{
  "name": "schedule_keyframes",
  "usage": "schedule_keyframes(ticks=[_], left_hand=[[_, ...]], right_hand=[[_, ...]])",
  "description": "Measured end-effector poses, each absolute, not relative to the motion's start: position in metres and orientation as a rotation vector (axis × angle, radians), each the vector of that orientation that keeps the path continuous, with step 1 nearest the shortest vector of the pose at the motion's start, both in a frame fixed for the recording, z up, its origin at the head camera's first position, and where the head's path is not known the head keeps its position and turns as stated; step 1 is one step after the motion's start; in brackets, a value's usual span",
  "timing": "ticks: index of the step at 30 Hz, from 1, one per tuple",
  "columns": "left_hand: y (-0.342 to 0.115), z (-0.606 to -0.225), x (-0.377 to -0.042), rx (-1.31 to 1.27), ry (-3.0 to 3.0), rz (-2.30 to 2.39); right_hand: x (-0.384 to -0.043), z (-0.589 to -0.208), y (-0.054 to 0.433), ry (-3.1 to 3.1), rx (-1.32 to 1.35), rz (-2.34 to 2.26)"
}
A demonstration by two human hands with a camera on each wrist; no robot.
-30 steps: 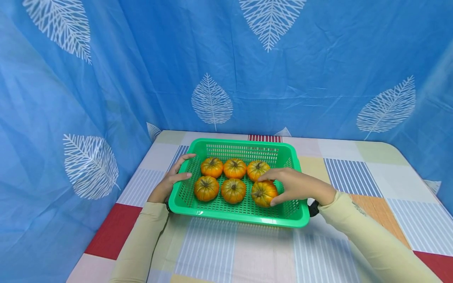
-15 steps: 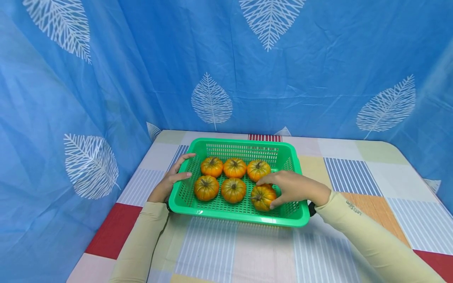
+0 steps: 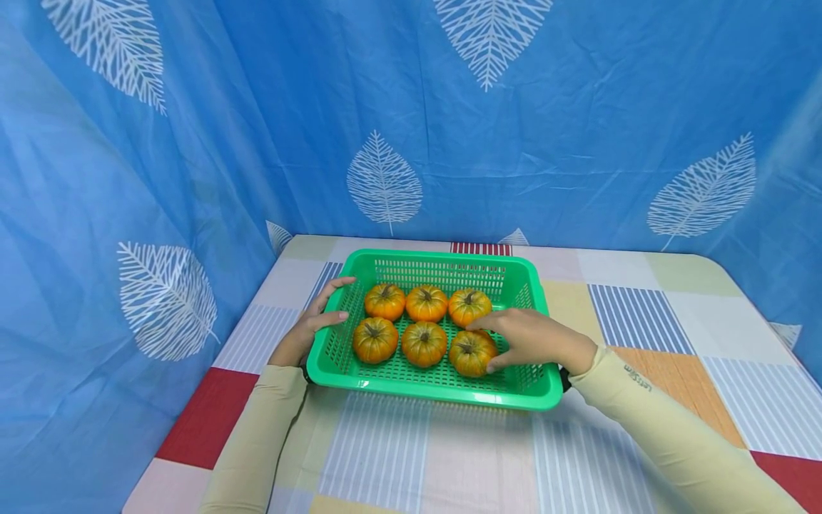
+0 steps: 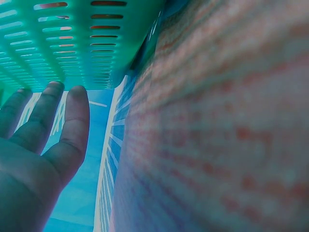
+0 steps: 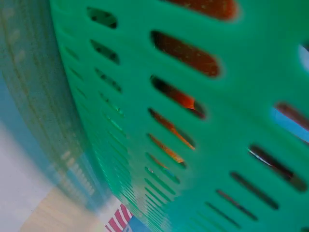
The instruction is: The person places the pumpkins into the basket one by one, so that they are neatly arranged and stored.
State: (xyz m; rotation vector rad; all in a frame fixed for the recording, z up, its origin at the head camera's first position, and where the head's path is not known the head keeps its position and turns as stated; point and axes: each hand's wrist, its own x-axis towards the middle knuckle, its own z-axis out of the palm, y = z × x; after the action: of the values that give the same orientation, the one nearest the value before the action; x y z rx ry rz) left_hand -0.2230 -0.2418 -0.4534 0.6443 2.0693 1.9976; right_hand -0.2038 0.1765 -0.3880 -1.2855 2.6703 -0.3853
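A green plastic basket (image 3: 443, 400) holds several small orange-green pumpkins in two rows. Thumb and fingers of my right hand (image 3: 529, 339) are round the side of the front-right pumpkin (image 3: 471, 355), its stem pointing up and slightly left. At the basket's left end, my left hand (image 3: 311, 325) holds the rim, thumb and index finger reaching over it. The left wrist view shows other fingers (image 4: 75, 116) against the basket's outer wall (image 4: 77, 53). In the right wrist view the slotted wall (image 5: 130, 121) hides the right hand; orange shows through its slots.
The basket rests on a table with a patchwork-patterned cloth (image 3: 475, 457). Blue curtains (image 3: 565, 143) with white leaf prints hang behind the table and along its left side. Another pumpkin (image 3: 469, 307) sits directly behind the front-right one.
My right hand has shifted the front-right pumpkin slightly left, level with its row, and its stem has turned more upright. The left hand and the basket have stayed in place.
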Motion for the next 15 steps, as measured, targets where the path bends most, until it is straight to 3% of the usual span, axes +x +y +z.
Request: schedule_keyframes(ticks=[15], left_hand=[[-0.2411,-0.4535,-0.2219,0.631,2.046,2.019]], right_hand=[[-0.2031,-0.3890,0.1774,2.701,-1.313,-0.399]])
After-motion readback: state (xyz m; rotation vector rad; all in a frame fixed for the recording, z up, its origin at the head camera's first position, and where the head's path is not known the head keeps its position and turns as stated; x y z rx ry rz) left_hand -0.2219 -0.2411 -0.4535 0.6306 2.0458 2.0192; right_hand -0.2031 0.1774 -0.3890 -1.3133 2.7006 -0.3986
